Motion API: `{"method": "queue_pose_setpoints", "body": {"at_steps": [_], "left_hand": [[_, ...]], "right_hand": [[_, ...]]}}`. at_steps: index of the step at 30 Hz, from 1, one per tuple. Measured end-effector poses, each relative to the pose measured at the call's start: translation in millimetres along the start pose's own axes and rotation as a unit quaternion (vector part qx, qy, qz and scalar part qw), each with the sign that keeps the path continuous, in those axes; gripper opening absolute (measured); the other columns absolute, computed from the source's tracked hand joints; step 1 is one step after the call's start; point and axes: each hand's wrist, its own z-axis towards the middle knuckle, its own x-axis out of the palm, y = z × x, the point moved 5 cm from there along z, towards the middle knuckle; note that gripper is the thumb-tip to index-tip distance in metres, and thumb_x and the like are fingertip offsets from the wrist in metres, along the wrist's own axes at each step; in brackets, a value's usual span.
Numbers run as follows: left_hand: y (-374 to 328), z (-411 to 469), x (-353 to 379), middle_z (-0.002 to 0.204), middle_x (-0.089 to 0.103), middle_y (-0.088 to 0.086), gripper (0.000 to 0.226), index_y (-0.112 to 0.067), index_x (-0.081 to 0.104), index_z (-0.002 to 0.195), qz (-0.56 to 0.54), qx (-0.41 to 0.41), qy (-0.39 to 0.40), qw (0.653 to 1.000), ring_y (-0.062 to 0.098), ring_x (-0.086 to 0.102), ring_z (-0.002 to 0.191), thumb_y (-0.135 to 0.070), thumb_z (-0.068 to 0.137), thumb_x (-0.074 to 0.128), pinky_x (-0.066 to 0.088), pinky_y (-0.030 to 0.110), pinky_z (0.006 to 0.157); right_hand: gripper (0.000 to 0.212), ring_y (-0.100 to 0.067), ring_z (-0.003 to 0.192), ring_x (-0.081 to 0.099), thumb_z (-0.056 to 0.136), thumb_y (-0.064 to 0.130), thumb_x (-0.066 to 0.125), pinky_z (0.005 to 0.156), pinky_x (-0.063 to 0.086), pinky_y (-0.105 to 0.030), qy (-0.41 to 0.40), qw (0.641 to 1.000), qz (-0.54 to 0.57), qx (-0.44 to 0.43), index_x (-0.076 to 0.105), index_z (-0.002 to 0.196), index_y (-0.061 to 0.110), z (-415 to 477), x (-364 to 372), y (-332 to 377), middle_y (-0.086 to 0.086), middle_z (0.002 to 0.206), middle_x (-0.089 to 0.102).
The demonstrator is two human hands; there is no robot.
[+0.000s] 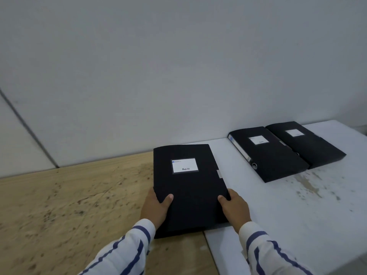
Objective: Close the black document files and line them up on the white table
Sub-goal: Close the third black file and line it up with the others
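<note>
A closed black document file (188, 183) with a white label is held flat above the seam between the wooden table and the white table (297, 205). My left hand (155, 207) grips its near left edge, thumb on the cover. My right hand (235, 208) grips its near right edge the same way. Two more closed black files lie side by side at the back of the white table: one (268, 153) on the left, the other (305, 143) touching it on the right.
A stained wooden table (69, 205) stretches to the left, butted against the white table. A grey wall (178, 66) runs right behind both tables. The white surface shows brown stains near its middle.
</note>
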Motion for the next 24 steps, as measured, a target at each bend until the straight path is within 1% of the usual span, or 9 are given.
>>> {"method": "queue_pose_setpoints", "body": {"at_steps": [5, 7, 12, 15, 17, 19, 21, 24], "left_hand": [[-24, 23, 52, 0.128, 0.059, 0.002, 0.055, -0.020, 0.042, 0.134, -0.002, 0.000, 0.018, 1.000, 0.026, 0.059, 0.113, -0.036, 0.086, 0.063, 0.046, 0.033, 0.091], [-28, 33, 71, 0.129, 0.058, 0.003, 0.055, -0.019, 0.042, 0.134, -0.008, -0.006, 0.019, 1.000, 0.026, 0.058, 0.115, -0.035, 0.086, 0.063, 0.045, 0.034, 0.093], [-40, 53, 116, 0.132, 0.057, 0.004, 0.056, -0.018, 0.040, 0.137, -0.010, -0.031, -0.004, 0.999, 0.028, 0.056, 0.118, -0.034, 0.088, 0.061, 0.044, 0.037, 0.098], [-50, 62, 142, 0.133, 0.056, 0.004, 0.056, -0.018, 0.037, 0.137, 0.003, -0.043, -0.016, 0.999, 0.028, 0.056, 0.120, -0.035, 0.089, 0.060, 0.043, 0.038, 0.100], [-54, 68, 156, 0.133, 0.054, 0.004, 0.057, -0.018, 0.036, 0.137, 0.014, -0.057, -0.022, 0.998, 0.029, 0.055, 0.121, -0.036, 0.089, 0.059, 0.043, 0.038, 0.100], [-56, 76, 168, 0.136, 0.052, 0.004, 0.064, -0.018, 0.033, 0.140, 0.036, -0.072, -0.031, 0.996, 0.031, 0.052, 0.123, -0.045, 0.087, 0.058, 0.043, 0.042, 0.105], [-51, 84, 176, 0.142, 0.048, 0.006, 0.075, -0.020, 0.028, 0.143, 0.077, -0.092, -0.041, 0.992, 0.035, 0.047, 0.129, -0.056, 0.083, 0.054, 0.038, 0.051, 0.109], [-50, 90, 189, 0.148, 0.039, 0.008, 0.078, -0.019, 0.024, 0.146, 0.099, -0.112, -0.048, 0.988, 0.038, 0.035, 0.137, -0.056, 0.084, 0.054, 0.029, 0.055, 0.114]], "right_hand": [[0.024, -0.020, 0.086, 0.052, 0.093, 0.026, 0.049, 0.082, 0.043, -0.029, -0.014, 0.999, -0.008, 0.032, 0.053, 0.114, 0.015, 43, -29, -23, 0.000, 0.101, 0.058], [0.022, -0.020, 0.086, 0.052, 0.093, 0.025, 0.049, 0.083, 0.045, -0.030, -0.009, 0.999, -0.014, 0.034, 0.054, 0.113, 0.015, 62, -36, -30, -0.001, 0.102, 0.059], [0.024, -0.020, 0.088, 0.052, 0.093, 0.025, 0.050, 0.088, 0.047, -0.033, 0.013, 0.999, -0.015, 0.030, 0.054, 0.114, 0.015, 111, -54, -48, -0.001, 0.102, 0.059], [0.019, -0.022, 0.088, 0.057, 0.091, 0.025, 0.051, 0.088, 0.050, -0.036, 0.031, 0.999, -0.015, 0.026, 0.056, 0.108, 0.017, 141, -65, -58, -0.003, 0.103, 0.064], [0.018, -0.021, 0.088, 0.057, 0.091, 0.025, 0.051, 0.087, 0.050, -0.035, 0.044, 0.999, -0.015, 0.021, 0.056, 0.106, 0.018, 160, -71, -63, -0.003, 0.103, 0.064], [0.020, -0.020, 0.089, 0.054, 0.092, 0.025, 0.051, 0.087, 0.048, -0.034, 0.060, 0.998, -0.027, 0.015, 0.055, 0.110, 0.017, 176, -77, -66, -0.002, 0.103, 0.060], [0.023, -0.021, 0.090, 0.053, 0.092, 0.024, 0.051, 0.086, 0.046, -0.032, 0.079, 0.996, -0.036, 0.013, 0.052, 0.114, 0.016, 189, -80, -70, -0.005, 0.107, 0.060], [0.030, -0.028, 0.102, 0.059, 0.092, 0.025, 0.051, 0.089, 0.051, -0.035, 0.096, 0.993, -0.074, 0.013, 0.048, 0.119, 0.013, 204, -79, -75, -0.010, 0.116, 0.061]]}}
